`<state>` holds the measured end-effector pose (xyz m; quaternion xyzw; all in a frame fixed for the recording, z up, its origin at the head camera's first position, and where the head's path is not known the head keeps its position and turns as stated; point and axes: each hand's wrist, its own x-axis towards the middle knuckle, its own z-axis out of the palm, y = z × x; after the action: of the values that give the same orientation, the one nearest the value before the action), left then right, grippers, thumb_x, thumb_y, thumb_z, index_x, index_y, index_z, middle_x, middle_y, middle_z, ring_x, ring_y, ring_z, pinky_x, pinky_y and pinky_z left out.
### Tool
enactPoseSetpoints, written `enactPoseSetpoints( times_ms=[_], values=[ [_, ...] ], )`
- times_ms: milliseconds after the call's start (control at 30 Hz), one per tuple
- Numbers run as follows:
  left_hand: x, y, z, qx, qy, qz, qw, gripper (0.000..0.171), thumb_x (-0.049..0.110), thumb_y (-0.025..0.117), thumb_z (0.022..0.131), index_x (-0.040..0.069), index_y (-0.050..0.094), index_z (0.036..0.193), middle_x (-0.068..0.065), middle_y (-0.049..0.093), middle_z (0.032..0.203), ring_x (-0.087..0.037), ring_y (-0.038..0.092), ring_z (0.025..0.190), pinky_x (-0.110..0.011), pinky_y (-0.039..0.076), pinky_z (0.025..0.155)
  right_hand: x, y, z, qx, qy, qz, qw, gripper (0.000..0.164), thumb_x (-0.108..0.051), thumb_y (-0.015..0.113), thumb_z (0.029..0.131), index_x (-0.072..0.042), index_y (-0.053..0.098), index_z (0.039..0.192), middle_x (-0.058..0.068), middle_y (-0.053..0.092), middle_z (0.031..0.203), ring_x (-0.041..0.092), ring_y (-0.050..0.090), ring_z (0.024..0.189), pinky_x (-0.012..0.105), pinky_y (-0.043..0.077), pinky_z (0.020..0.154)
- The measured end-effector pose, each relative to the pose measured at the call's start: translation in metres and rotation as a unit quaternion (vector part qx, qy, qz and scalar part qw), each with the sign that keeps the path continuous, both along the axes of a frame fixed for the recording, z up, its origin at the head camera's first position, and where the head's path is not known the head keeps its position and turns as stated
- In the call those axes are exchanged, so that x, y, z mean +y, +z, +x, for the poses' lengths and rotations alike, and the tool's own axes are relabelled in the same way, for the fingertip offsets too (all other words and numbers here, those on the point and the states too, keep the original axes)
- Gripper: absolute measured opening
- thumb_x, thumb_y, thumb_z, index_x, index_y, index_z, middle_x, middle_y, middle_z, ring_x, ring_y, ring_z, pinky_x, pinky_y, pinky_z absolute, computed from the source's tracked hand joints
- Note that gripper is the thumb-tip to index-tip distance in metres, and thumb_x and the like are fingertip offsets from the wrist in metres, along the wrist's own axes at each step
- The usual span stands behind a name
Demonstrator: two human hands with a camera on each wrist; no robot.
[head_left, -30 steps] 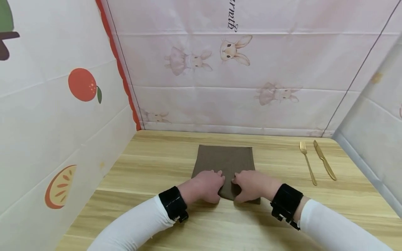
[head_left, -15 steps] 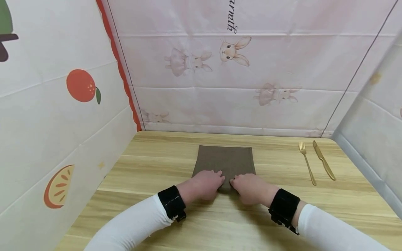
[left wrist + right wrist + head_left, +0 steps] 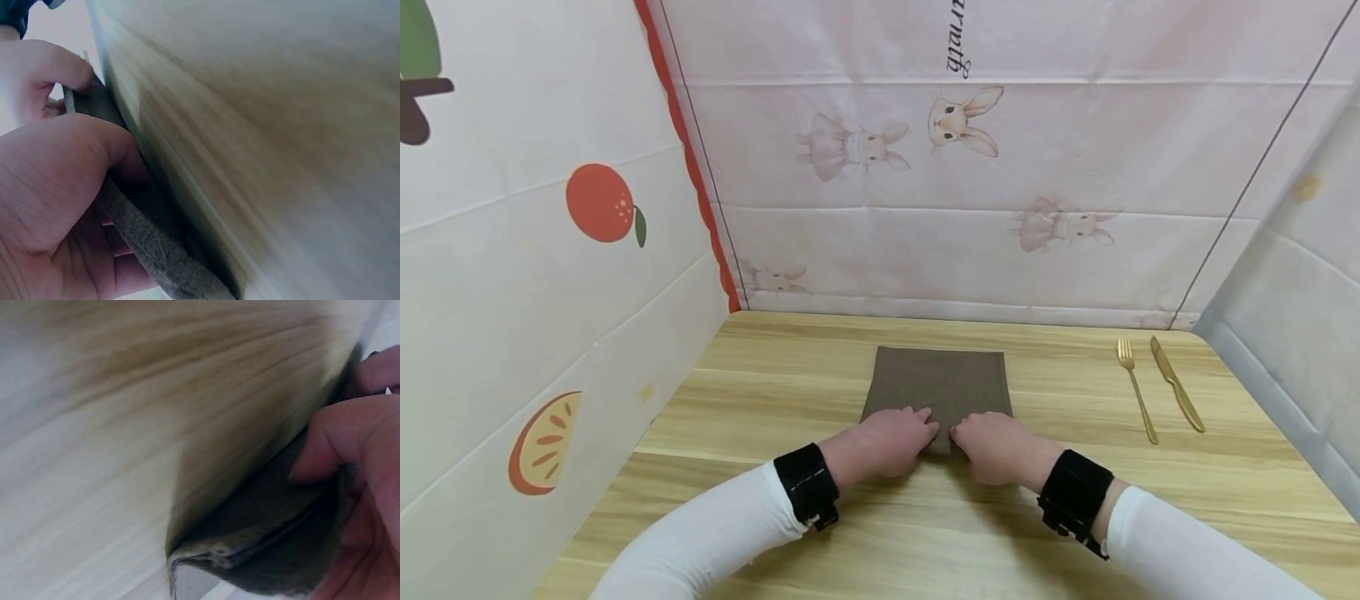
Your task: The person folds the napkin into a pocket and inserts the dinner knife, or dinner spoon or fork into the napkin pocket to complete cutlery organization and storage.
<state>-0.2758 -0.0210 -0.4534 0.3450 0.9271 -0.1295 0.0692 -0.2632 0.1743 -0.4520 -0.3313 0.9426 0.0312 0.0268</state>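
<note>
A brown cloth napkin (image 3: 940,375) lies on the wooden table in the head view, its near edge between the two hands. The left hand (image 3: 895,440) pinches that edge; in the left wrist view its thumb is tucked against the underside of the napkin (image 3: 150,240), fingers on the other face. Close beside it, the right hand (image 3: 1000,446) pinches the same edge. The right wrist view shows the napkin (image 3: 275,550) bent between thumb and fingers, with layered edges at its corner. In the head view, the hands hide the napkin's near corners.
A gold fork (image 3: 1137,387) and a gold table knife (image 3: 1176,383) lie side by side at the right of the wooden table (image 3: 775,367). Printed cloth walls (image 3: 880,250) stand behind the table and along both sides.
The right hand has closed its thumb under the napkin's near edge, which was lying flat toward the person. That edge is now drawn up and back; the left hand has stayed nearly in place.
</note>
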Motion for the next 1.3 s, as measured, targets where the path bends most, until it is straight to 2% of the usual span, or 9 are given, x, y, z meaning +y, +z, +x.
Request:
enactPoseSetpoints(
  times_ms=[200, 367, 433, 533, 667, 800, 900, 1100, 1300],
  values=[
    [-0.006, -0.001, 0.0, 0.003, -0.003, 0.014, 0.9999, 0.043, 0.02, 0.053, 0.106, 0.017, 0.055, 0.149, -0.011, 0.052, 0.155, -0.024, 0.056, 0.139, -0.036, 0.051, 0.109, -0.004, -0.001, -0.001, 0.017, 0.0, -0.029, 0.999, 0.023, -0.018, 0.079, 0.08, -0.016, 0.058, 0.069, -0.004, 0.059, 0.068, 0.013, 0.057, 0.06, 0.036, 0.051, 0.06],
    [-0.008, -0.003, -0.005, 0.015, -0.018, 0.059, 0.998, 0.017, 0.023, 0.057, 0.105, 0.017, 0.073, 0.109, -0.008, 0.068, 0.137, -0.02, 0.072, 0.112, -0.035, 0.059, 0.094, -0.012, 0.003, 0.0, 0.037, 0.014, -0.046, 0.998, 0.026, -0.012, 0.077, 0.076, -0.017, 0.054, 0.063, -0.003, 0.058, 0.064, 0.012, 0.052, 0.056, 0.037, 0.051, 0.056],
    [-0.008, -0.004, -0.006, 0.018, -0.024, 0.075, 0.9967, 0.017, 0.023, 0.058, 0.104, 0.019, 0.072, 0.095, -0.006, 0.072, 0.128, -0.018, 0.073, 0.102, -0.034, 0.06, 0.088, -0.013, 0.005, -0.001, 0.034, 0.013, -0.04, 0.999, 0.023, -0.007, 0.075, 0.076, -0.015, 0.057, 0.065, 0.0, 0.061, 0.066, 0.014, 0.055, 0.057, 0.04, 0.054, 0.058],
    [-0.009, -0.004, -0.008, 0.021, -0.028, 0.084, 0.9958, 0.018, 0.022, 0.061, 0.103, 0.019, 0.07, 0.088, -0.003, 0.075, 0.114, -0.014, 0.072, 0.091, -0.032, 0.06, 0.081, -0.013, 0.005, -0.003, 0.017, -0.001, -0.028, 0.999, 0.021, -0.003, 0.072, 0.079, -0.014, 0.059, 0.068, 0.0, 0.062, 0.069, 0.013, 0.054, 0.059, 0.039, 0.055, 0.061],
    [-0.011, -0.003, -0.008, 0.025, -0.021, 0.077, 0.9965, 0.013, 0.019, 0.061, 0.103, 0.018, 0.072, 0.097, -0.001, 0.074, 0.113, -0.012, 0.072, 0.092, -0.031, 0.06, 0.081, -0.01, 0.005, -0.009, -0.014, -0.02, -0.025, 0.999, 0.019, -0.001, 0.07, 0.085, -0.014, 0.062, 0.074, -0.002, 0.061, 0.072, 0.012, 0.053, 0.064, 0.038, 0.055, 0.065],
    [-0.016, -0.003, -0.005, 0.025, -0.015, 0.041, 0.9988, 0.027, 0.018, 0.055, 0.106, 0.016, 0.068, 0.129, -0.007, 0.066, 0.14, -0.019, 0.068, 0.12, -0.034, 0.058, 0.096, -0.003, 0.007, -0.009, -0.033, -0.013, -0.023, 0.999, 0.012, 0.002, 0.068, 0.086, -0.01, 0.068, 0.086, 0.001, 0.066, 0.079, 0.018, 0.064, 0.073, 0.041, 0.057, 0.072],
    [-0.024, -0.004, -0.001, 0.024, -0.016, 0.014, 0.9995, 0.04, 0.018, 0.051, 0.108, 0.016, 0.055, 0.148, -0.01, 0.055, 0.153, -0.023, 0.059, 0.136, -0.037, 0.054, 0.105, 0.002, 0.007, -0.007, -0.035, -0.002, -0.014, 0.999, 0.022, 0.004, 0.066, 0.085, -0.005, 0.073, 0.104, 0.007, 0.073, 0.092, 0.026, 0.071, 0.086, 0.045, 0.059, 0.081],
    [-0.049, -0.007, 0.006, 0.053, -0.043, -0.02, 0.9975, 0.045, 0.014, 0.049, 0.109, 0.017, 0.048, 0.154, -0.008, 0.05, 0.158, -0.021, 0.053, 0.143, -0.035, 0.054, 0.105, 0.015, 0.006, -0.003, -0.04, -0.001, -0.011, 0.999, 0.049, 0.007, 0.063, 0.087, -0.004, 0.066, 0.135, 0.017, 0.068, 0.136, 0.036, 0.068, 0.119, 0.049, 0.055, 0.1],
    [-0.07, -0.011, 0.008, 0.069, -0.07, -0.029, 0.9947, 0.046, 0.009, 0.045, 0.109, 0.015, 0.047, 0.154, -0.007, 0.051, 0.157, -0.022, 0.052, 0.144, -0.035, 0.052, 0.108, 0.039, 0.0, 0.008, -0.065, -0.003, -0.028, 0.997, 0.067, 0.013, 0.052, 0.085, -0.01, 0.056, 0.148, 0.011, 0.053, 0.155, 0.033, 0.053, 0.142, 0.05, 0.051, 0.106]
  ],
)
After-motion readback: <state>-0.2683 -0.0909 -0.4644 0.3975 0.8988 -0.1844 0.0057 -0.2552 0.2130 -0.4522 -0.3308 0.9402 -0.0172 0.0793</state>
